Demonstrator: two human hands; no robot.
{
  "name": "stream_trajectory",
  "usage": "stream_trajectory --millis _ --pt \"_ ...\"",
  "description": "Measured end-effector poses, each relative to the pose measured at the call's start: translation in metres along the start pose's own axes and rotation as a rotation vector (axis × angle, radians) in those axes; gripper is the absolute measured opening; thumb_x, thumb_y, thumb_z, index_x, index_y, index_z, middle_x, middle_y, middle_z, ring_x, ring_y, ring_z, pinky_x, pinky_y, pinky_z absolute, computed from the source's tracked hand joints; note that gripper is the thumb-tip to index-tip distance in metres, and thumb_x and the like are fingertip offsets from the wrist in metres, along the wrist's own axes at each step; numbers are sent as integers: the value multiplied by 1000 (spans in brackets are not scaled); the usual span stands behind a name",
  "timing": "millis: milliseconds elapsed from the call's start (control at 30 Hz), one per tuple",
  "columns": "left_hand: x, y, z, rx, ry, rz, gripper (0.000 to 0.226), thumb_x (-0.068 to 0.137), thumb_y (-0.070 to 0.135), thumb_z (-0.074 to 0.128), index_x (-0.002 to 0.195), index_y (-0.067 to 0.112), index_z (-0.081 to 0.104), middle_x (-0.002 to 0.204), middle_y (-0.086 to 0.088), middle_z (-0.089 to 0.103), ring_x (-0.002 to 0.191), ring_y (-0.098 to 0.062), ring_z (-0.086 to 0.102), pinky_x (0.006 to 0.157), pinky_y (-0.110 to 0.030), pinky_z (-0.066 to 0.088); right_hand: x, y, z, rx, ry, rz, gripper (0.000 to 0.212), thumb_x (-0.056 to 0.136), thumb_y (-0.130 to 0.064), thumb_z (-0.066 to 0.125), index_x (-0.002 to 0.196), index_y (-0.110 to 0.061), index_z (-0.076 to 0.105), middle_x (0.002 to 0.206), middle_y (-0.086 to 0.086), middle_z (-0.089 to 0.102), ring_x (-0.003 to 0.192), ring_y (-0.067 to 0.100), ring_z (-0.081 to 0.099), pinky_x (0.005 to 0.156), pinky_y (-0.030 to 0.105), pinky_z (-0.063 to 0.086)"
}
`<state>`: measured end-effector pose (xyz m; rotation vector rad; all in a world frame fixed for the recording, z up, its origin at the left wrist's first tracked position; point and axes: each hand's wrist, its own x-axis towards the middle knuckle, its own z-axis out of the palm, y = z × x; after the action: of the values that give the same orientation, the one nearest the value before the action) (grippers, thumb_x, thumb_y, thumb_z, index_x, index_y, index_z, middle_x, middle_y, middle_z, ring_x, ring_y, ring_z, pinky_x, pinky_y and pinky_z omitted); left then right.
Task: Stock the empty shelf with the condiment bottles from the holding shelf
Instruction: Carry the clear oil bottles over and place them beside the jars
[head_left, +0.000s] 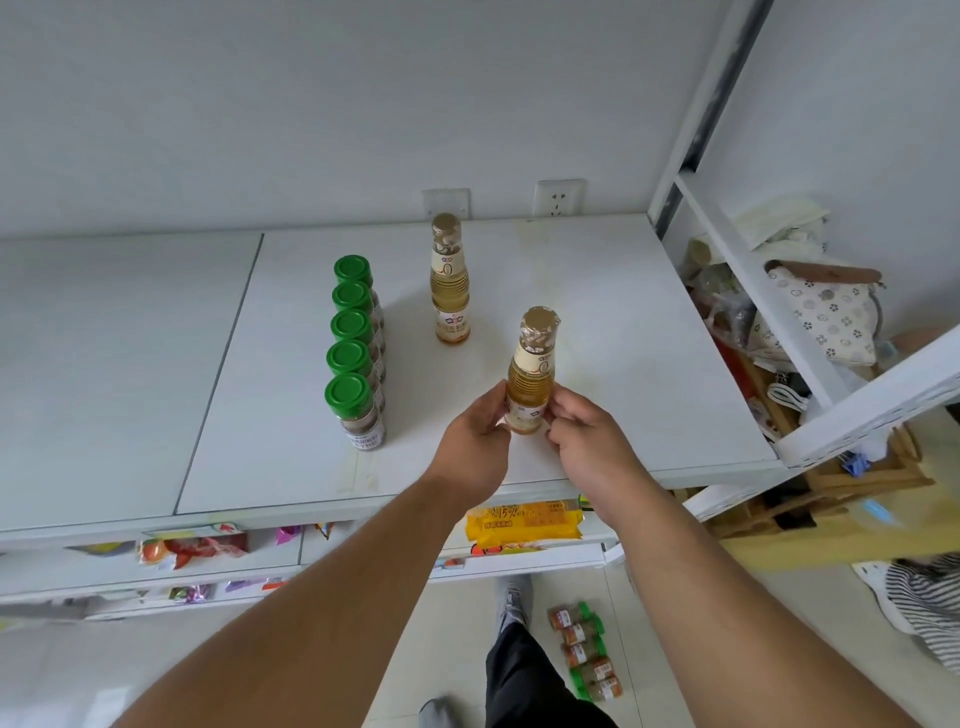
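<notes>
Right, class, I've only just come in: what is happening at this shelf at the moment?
A person is stocking a white shelf. The left hand and the right hand both hold a gold-capped bottle upright near the shelf's front edge. Another bottle of that kind stands further back. A row of five green-capped jars stands to the left. More green-capped jars lie on the floor below.

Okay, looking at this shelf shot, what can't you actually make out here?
Head view:
- Base of the gold-capped amber glass bottle: hidden by the left hand and right hand gripping it.
- Label print on the five green-lidded spice jars: too small.
- Small jars lying on the floor: contents unclear.
</notes>
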<state>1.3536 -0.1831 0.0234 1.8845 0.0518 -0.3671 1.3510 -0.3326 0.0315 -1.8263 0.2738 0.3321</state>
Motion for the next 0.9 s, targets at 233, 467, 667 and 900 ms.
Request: stream_trajectory --millis 233,467,667,900 --pt "-14 -13 -20 -26 63 -23 72 95 -8 38 150 38 48 136 24 58 131 1 49 95 -5 30 -6 -4 25 -22 -55 -22 57 102 -7 41 145 -42 52 139 -18 61 130 7 52 111 30 40" --pt "-15 -22 -36 -42 90 -19 77 90 -13 40 146 39 51 131 24 63 124 5 55 91 -5 36 -11 0 43 -1 -92 -41 60 101 -4 41 147 -41 51 130 -24 60 129 5 54 116 36 42" --pt "-17 -21 -45 -25 105 -25 79 88 -13 45 152 33 46 139 17 60 131 1 51 107 -20 36 -15 7 55 36 -120 -56 54 104 -9 43 148 -41 49 132 -27 56 134 8 51 116 41 43" --pt "-27 -26 -45 -51 126 -30 69 96 -2 48 155 35 42 143 20 57 133 2 49 107 -18 33 -13 9 57 30 -105 -61 50 103 -15 45 145 -39 53 134 -22 60 130 6 54 116 40 43"
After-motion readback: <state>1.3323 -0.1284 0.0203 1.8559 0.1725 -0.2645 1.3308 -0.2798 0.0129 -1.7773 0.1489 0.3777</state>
